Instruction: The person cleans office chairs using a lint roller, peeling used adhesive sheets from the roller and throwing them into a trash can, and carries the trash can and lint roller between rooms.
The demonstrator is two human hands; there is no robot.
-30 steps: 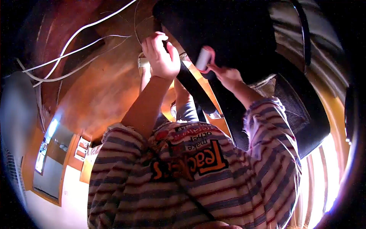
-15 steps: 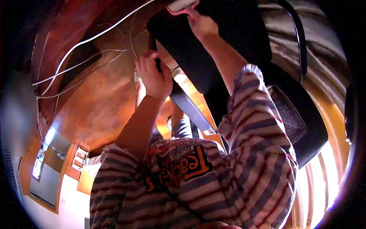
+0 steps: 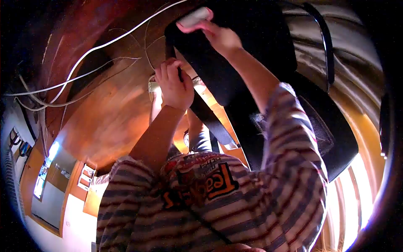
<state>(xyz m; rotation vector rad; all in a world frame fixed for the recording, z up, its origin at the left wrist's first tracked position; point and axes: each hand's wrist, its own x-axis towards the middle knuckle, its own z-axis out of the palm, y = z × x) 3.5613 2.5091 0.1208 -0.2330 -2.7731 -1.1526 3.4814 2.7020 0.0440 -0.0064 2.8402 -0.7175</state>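
Observation:
My right hand (image 3: 226,40) is closed around the handle of a pink-framed lint roller (image 3: 195,19), its white cylinder against the upper left part of a black chair's cushioned surface (image 3: 252,38). My left hand (image 3: 175,84) is wrapped round a black armrest (image 3: 212,119) of that chair, thumb on one side and fingers on the other. Part of the armrest is hidden under the palm. A mesh panel (image 3: 317,126) shows on the chair beside my right sleeve.
White cables (image 3: 100,44) hang across the upper left, above a brown wooden floor (image 3: 100,122). A second black armrest (image 3: 325,46) curves along the right, in front of a draped curtain (image 3: 357,75). My legs are below the left hand. A doorway (image 3: 50,197) is at lower left.
The lint roller and my right hand have moved a little down the chair surface, toward my body. My left hand keeps hold of the armrest, and the view has shifted slightly.

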